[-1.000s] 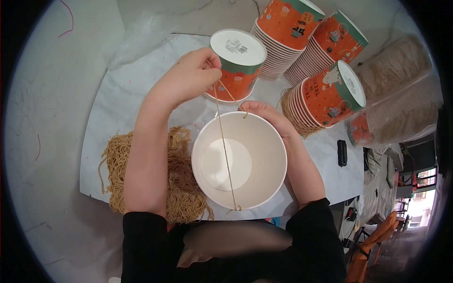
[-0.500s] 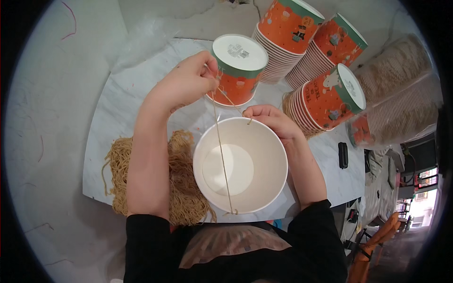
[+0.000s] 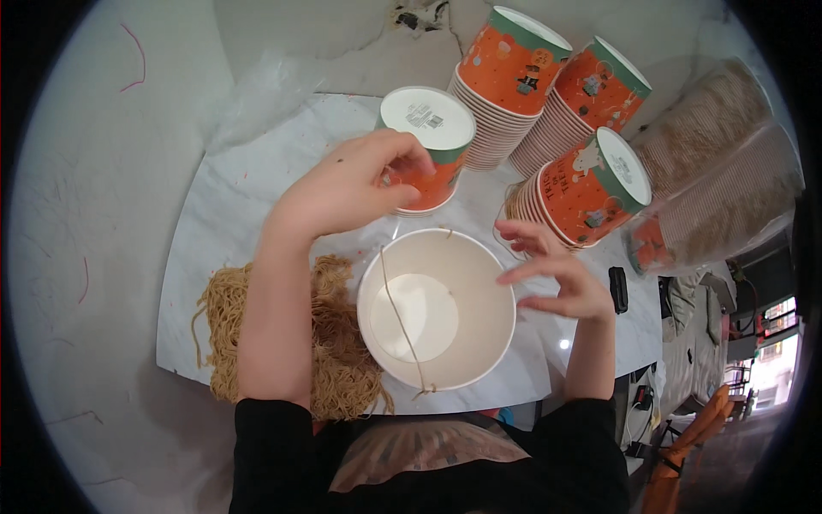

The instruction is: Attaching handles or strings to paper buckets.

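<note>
A white-lined paper bucket (image 3: 479, 317) stands upright in front of me with its mouth facing up. A tan cord (image 3: 395, 307) lies slack across its opening, knotted at the near rim; another bit of cord shows at the far rim. Above the far left of the bucket, my left hand (image 3: 355, 184) hovers with curved fingers apart, in front of an upside-down orange and green bucket (image 3: 437, 180). My right hand (image 3: 565, 278) is just beyond the right rim, fingers spread and holding nothing. Under and beside my left forearm lies a heap of tan cords (image 3: 338, 351).
Stacks of upside-down orange paper buckets (image 3: 505, 94) stand at the back. A nearer stack (image 3: 582, 193) leans behind my right hand, with plastic-wrapped stacks (image 3: 711, 188) farther right. A small black object (image 3: 618, 289) lies on the marbled table (image 3: 223, 197) at the right.
My left hand has let go of the cord, which has dropped from taut to slack. My right hand has left the far rim, moved right and spread its fingers.
</note>
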`<state>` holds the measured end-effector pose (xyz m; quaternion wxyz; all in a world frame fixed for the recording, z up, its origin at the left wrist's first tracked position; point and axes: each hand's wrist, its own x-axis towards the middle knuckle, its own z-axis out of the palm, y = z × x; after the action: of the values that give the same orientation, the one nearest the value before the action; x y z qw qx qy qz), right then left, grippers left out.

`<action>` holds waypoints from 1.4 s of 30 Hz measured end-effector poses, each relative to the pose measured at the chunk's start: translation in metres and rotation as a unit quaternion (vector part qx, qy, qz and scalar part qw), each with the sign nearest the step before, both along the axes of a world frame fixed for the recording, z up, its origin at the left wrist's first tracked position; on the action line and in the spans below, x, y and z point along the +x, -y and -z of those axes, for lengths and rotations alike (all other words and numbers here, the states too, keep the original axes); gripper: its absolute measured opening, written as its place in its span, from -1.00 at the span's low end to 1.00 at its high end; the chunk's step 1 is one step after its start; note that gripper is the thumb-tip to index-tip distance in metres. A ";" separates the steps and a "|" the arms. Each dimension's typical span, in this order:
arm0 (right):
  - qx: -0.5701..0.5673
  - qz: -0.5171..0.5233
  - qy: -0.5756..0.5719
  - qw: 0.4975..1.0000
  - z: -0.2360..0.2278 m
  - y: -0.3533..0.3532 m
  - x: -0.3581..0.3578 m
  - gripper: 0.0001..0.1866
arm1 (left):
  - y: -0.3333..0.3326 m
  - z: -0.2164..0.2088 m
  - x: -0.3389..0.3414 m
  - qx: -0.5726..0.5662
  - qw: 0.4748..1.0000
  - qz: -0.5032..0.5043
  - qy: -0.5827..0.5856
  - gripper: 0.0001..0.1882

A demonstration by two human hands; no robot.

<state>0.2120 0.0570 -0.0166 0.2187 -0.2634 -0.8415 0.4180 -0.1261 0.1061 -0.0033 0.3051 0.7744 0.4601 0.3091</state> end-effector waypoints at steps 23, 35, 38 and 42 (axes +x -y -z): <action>0.040 0.184 -0.257 0.948 0.013 0.046 -0.006 0.43 | -0.006 0.020 0.043 -0.421 0.655 0.291 0.556 -0.34; 0.309 0.251 -0.198 0.895 -0.023 0.028 -0.021 0.62 | -0.002 0.014 0.064 -0.362 0.841 0.032 0.401 -0.30; 0.288 0.294 -0.258 0.874 -0.047 0.017 -0.027 0.57 | -0.014 0.020 0.056 -0.372 0.832 0.014 0.411 -0.29; 0.391 0.312 -0.179 0.847 -0.082 -0.013 -0.008 0.38 | -0.006 0.007 0.058 -0.338 0.829 -0.002 0.446 -0.37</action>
<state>0.2042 0.0701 0.0657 0.5696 -0.3247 -0.7550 0.0037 -0.0677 0.1120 -0.0100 0.7194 0.3999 0.3513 0.4463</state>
